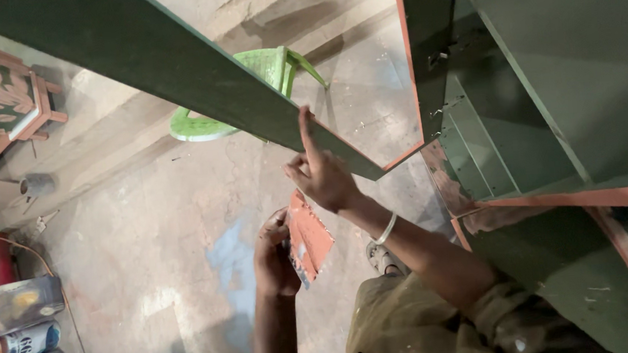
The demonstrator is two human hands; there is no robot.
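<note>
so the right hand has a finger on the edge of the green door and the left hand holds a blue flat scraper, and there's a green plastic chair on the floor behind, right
Not quite: the flat scraper in the left hand is smeared orange-red, not blue. The rest holds in the head view: the right hand has a finger on the edge of the green door, and a green plastic chair stands on the floor behind.

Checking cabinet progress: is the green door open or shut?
Open: the door swings out from the cabinet, shelves showing; right hand touches its edge.
</note>
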